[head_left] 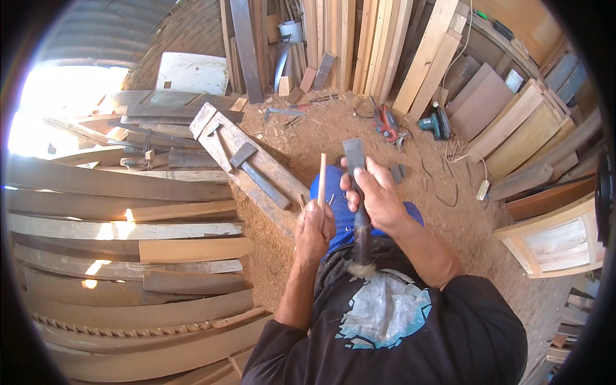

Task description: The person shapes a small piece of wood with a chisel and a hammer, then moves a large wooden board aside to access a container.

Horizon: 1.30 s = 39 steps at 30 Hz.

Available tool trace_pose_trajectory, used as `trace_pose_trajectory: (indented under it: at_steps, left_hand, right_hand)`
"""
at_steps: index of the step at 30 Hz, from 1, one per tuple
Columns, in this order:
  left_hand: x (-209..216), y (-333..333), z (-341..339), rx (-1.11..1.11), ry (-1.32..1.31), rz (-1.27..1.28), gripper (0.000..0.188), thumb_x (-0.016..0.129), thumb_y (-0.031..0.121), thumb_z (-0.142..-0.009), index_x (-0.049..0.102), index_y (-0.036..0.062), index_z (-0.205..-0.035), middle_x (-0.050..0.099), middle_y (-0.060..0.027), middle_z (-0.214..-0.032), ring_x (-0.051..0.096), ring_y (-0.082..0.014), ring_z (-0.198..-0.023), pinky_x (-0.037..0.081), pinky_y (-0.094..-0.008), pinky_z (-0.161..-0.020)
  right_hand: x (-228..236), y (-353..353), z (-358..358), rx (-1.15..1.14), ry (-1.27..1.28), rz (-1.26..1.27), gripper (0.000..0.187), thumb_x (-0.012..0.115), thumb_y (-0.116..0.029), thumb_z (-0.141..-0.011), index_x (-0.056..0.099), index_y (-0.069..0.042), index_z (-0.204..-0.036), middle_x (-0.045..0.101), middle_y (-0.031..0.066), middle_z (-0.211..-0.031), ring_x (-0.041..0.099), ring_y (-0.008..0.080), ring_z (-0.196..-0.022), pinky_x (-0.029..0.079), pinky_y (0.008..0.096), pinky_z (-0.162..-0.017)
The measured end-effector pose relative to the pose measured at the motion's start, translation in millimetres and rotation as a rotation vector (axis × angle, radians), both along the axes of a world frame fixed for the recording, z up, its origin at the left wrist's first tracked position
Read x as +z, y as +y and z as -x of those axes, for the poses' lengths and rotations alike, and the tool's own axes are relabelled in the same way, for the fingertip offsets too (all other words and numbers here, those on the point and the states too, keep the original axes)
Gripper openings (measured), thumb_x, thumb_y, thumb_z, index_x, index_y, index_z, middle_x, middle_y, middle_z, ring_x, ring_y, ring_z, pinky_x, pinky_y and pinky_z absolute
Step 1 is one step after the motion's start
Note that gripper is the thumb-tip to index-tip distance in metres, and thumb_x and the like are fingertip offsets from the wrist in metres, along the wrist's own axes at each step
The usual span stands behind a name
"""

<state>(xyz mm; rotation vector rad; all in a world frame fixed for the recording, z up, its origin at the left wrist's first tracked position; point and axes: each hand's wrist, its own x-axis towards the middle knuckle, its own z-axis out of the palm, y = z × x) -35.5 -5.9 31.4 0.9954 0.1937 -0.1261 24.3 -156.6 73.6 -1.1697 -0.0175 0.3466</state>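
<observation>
My left hand (313,228) is closed around a thin wooden stick (323,176) that points up and away from me. In my right hand (380,196) is a wide chisel (354,157), gripped by its flat metal blade. The chisel's dark handle (363,247) hangs back toward my chest, and its worn end lies against my black shirt. Stick and blade are side by side with a small gap between them. A mallet (260,176) with a blue-grey handle rests on a worn plank (218,144) to the left of my knees.
Stacked boards (122,224) fill the left side. A red power tool (387,124) and a teal power tool (436,123) lie on the shaving-covered floor ahead. Upright timbers (378,48) lean at the back. A framed wooden panel (555,240) stands at right, near a white cable (478,160).
</observation>
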Motion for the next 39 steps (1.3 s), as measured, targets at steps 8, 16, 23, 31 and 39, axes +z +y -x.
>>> trace_pose_trajectory:
  at_steps: [8,16,23,31,39]
  left_hand:
    - [24,13,-24,0.126,-0.214,-0.778,0.040,0.034,0.034,-0.102,0.048,0.0060,-0.077,0.048,-0.0009,-0.070,0.044,-0.0088,-0.064,0.036,-0.0257,-0.056]
    - [-36,18,73,-0.076,0.044,-0.343,0.043,0.036,0.039,-0.102,0.050,0.0076,-0.076,0.044,0.0020,-0.057,0.038,-0.0071,-0.050,0.031,-0.0238,-0.046]
    - [0,14,-4,0.192,0.019,-0.203,0.041,0.034,0.036,-0.104,0.056,0.0054,-0.089,0.050,-0.0018,-0.066,0.044,-0.0088,-0.057,0.038,-0.0236,-0.053]
    - [28,3,10,0.095,-0.248,-0.792,0.039,0.031,0.028,-0.104,0.059,0.0017,-0.095,0.056,-0.0105,-0.076,0.053,-0.0221,-0.068,0.045,-0.0341,-0.065]
    - [-22,22,89,-0.066,0.079,-0.705,0.028,0.039,0.022,-0.102,0.055,0.0050,-0.086,0.043,0.0005,-0.059,0.042,-0.0139,-0.050,0.034,-0.0299,-0.048]
  right_hand:
    - [24,39,56,0.318,0.313,-0.356,0.021,0.046,-0.028,-0.100,0.045,-0.008,-0.104,0.044,-0.0003,-0.071,0.038,0.0052,-0.049,0.040,0.0234,-0.046]
    - [55,0,66,0.195,0.098,-0.359,0.018,0.044,-0.025,-0.101,0.044,-0.007,-0.102,0.041,-0.0009,-0.070,0.034,0.0038,-0.048,0.039,0.0227,-0.046]
    - [20,39,50,0.318,0.420,-0.376,0.016,0.046,-0.024,-0.099,0.046,-0.008,-0.100,0.043,-0.0015,-0.070,0.036,0.0046,-0.048,0.039,0.0230,-0.045]
    - [25,23,69,0.275,0.299,-0.335,0.021,0.047,-0.031,-0.100,0.047,-0.010,-0.101,0.042,-0.0018,-0.069,0.037,0.0041,-0.049,0.039,0.0236,-0.046]
    - [63,-23,57,0.095,0.124,-0.315,0.017,0.042,-0.024,-0.101,0.045,-0.007,-0.101,0.041,-0.0008,-0.068,0.035,0.0042,-0.049,0.038,0.0226,-0.046]
